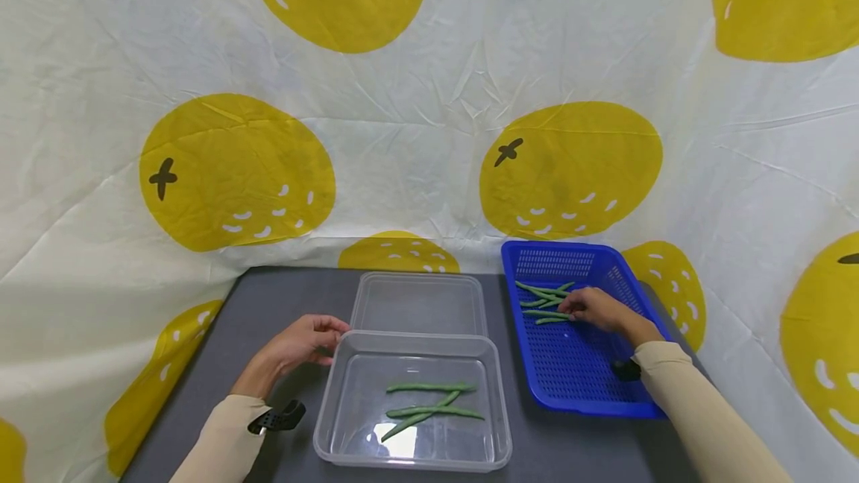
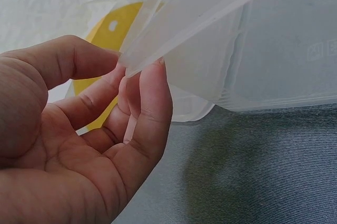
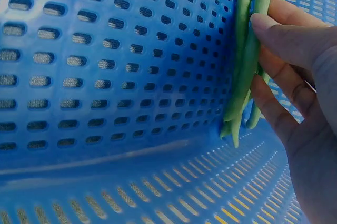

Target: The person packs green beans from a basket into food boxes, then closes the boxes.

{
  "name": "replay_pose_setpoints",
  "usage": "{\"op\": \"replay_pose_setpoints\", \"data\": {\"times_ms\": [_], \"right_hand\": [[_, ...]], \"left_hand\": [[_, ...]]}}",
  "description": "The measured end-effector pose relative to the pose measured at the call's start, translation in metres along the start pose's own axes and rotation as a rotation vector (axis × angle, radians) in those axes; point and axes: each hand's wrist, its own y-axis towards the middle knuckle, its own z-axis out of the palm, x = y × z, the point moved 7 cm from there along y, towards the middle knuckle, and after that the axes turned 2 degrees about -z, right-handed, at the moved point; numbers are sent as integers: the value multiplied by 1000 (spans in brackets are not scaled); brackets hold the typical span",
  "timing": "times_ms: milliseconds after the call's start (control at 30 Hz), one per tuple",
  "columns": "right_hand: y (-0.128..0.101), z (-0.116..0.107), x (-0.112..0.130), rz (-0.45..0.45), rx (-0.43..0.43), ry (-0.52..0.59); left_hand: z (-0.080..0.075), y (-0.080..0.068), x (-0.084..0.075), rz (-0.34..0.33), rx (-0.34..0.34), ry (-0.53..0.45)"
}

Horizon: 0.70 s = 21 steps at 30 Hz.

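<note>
While our right hand's fingers [image 3: 279, 34] close on a few green beans [image 3: 247, 56] in the blue basket [image 1: 577, 379] at the desk's right edge, our left hand [image 1: 302, 341] lightly pinches the rim of the clear tub [image 1: 335, 401] near the front edge, where three beans [image 1: 429, 402] already lie. We judge that the loose pinch could drop a bean back through our fingers, and that the tub could slide if nudged.

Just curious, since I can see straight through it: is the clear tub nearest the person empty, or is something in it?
Not empty. The clear tub holds a few green beans lying on its bottom; the rest of the floor is bare.
</note>
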Motion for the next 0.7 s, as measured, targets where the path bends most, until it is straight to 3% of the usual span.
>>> {"op": "replay_pose_setpoints", "data": {"times_ms": [300,700], "right_hand": [[-2,-6,19,-71,22,-30],[-18,-22,37,9,-12,20]], "left_hand": [[-1,-1,-3,4,7,3],[0,-2,-6,11,-4,-2]]}}
